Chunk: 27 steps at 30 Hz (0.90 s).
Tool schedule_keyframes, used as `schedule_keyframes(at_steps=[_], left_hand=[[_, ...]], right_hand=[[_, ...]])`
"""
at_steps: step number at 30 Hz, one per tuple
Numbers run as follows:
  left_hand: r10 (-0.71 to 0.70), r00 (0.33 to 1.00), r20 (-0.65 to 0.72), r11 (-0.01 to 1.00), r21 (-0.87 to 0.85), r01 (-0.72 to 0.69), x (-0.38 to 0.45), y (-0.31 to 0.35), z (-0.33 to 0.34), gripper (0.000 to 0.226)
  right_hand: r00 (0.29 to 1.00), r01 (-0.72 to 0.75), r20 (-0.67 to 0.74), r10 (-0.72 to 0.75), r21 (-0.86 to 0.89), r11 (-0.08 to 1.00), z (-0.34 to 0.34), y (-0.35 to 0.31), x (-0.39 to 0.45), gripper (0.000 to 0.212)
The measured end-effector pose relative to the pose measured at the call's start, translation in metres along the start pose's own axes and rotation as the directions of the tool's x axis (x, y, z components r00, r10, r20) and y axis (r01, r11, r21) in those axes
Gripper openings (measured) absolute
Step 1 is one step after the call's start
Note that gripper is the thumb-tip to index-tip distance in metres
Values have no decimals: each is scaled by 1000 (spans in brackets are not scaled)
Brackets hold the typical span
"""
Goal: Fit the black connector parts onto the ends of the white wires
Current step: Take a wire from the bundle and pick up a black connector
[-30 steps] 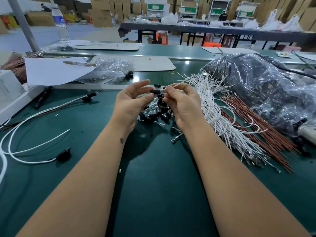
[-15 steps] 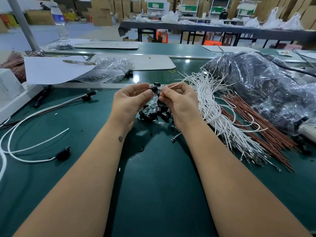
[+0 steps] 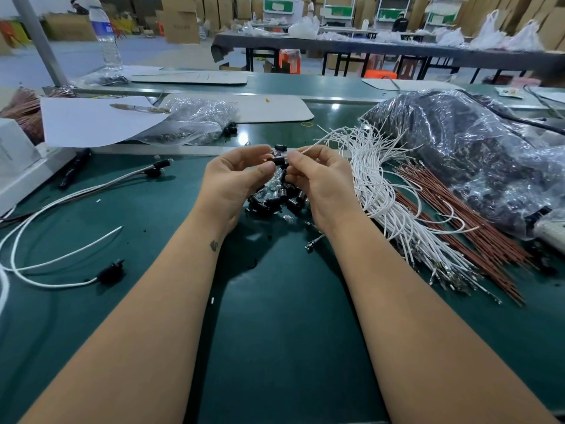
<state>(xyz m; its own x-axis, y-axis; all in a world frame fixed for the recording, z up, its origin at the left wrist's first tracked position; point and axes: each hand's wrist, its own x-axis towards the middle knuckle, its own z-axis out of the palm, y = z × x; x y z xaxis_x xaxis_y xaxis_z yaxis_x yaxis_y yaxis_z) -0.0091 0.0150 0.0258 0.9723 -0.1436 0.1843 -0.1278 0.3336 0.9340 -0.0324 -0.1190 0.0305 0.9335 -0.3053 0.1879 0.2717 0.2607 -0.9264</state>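
Note:
Both hands meet above a small heap of loose black connector parts (image 3: 276, 198) on the green table. My left hand (image 3: 232, 182) pinches one black connector part (image 3: 278, 160) between thumb and fingers. My right hand (image 3: 318, 179) pinches a white wire (image 3: 316, 143) whose end meets that part; the wire runs up and to the right from my fingers. A big bundle of white wires (image 3: 391, 197) with metal terminals lies just right of my right hand. Two finished white wires with black connectors, one nearer (image 3: 111, 272) and one farther (image 3: 157, 169), lie at the left.
Brown wires (image 3: 464, 221) lie beside the white bundle. A large clear bag of dark parts (image 3: 477, 154) fills the right. A smaller plastic bag (image 3: 195, 120), white paper (image 3: 91, 120) and a white box (image 3: 15, 151) sit at the back left. A water bottle (image 3: 105, 38) stands far left.
My hands have closed together, bringing the wire end and the black part into contact. The left fingers curled tighter round the part.

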Motion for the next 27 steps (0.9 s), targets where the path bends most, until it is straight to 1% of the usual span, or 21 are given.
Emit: schedule_keyframes(at_steps=[2,4,8,11,14,16,17,18,19,20,21,22,24,25,27], left_hand=[[5,1000,2,1000,16,-5,0,0,-1,29],[4,1000,14,999,32,-5,0,0,-2,32],[23,999,49,995,98,-27,-4,0,2,33],[98,994,38,980,168,-103,-7,1,4,30],[146,987,66,953,259,-158,-8,3,5,26],[152,986,75,931,323,-168,-8,3,4,27],[160,984,72,914,366,-175,-7,2,4,28],[179,982,64,879,438,-189,-5,1,2,28],[209,977,51,815,543,-203,-3,-1,-1,27],[251,968,28,726,656,-207,-2,-2,-4,26],[306,952,-14,633,750,-193,-1,-3,-9,27],[365,928,-74,565,810,-157,1,-3,-14,28],[453,872,-184,487,871,-70,5,-1,-26,30],[466,857,-219,445,895,-13,7,-1,-32,32],[454,853,-256,349,932,94,9,-2,-37,34]], right_hand=[[1000,-24,6,23,61,998,-1,-2,1,18],[1000,-17,6,17,63,998,-2,-2,1,20],[999,-6,44,7,-38,999,3,3,-2,18],[996,-8,91,16,-90,996,4,5,-2,17],[991,11,133,19,-218,976,3,6,-2,10],[992,40,123,-6,-269,962,4,7,-3,10],[994,49,104,-22,-266,963,4,6,-3,11],[997,51,72,-35,-244,968,3,5,-2,12],[999,44,28,-39,-201,979,0,2,-1,12],[999,26,-21,-29,-133,991,-5,-2,1,11],[998,-1,-70,-2,-34,999,-10,-6,3,10],[992,-32,-119,42,89,996,-15,-9,5,8],[971,-78,-188,148,337,938,-23,-13,7,6],[961,-87,-202,190,429,899,-25,-13,7,7],[952,-99,-199,234,520,848,-25,-14,8,11]])
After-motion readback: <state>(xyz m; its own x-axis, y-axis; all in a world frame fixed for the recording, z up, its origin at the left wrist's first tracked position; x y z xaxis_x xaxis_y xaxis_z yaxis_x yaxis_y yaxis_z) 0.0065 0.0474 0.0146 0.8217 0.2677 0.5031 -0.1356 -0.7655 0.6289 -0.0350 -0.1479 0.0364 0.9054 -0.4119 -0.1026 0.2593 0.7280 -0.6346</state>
